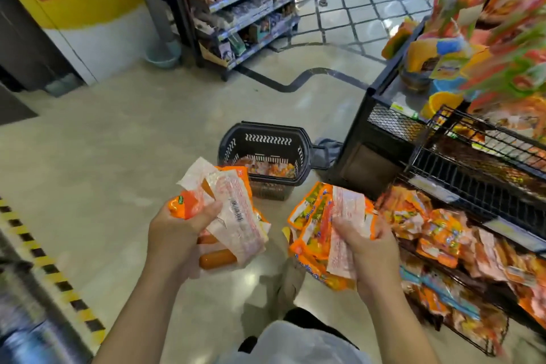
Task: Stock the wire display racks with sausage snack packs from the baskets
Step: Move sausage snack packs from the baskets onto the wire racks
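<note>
My left hand grips a bunch of orange sausage snack packs, their pale backs with a barcode facing up. My right hand grips a second bunch of orange sausage packs fanned out to its left. Ahead on the floor stands a dark plastic basket with more packs in its bottom. The black wire display racks rise at the right, with a lower tier piled with orange packs close beside my right hand.
A grocery shelf unit stands at the back across open beige floor. A yellow-and-white pillar is at the far left. Black-and-yellow hazard tape edges a blurred metal surface at the lower left. Hanging snack bags crowd the upper right.
</note>
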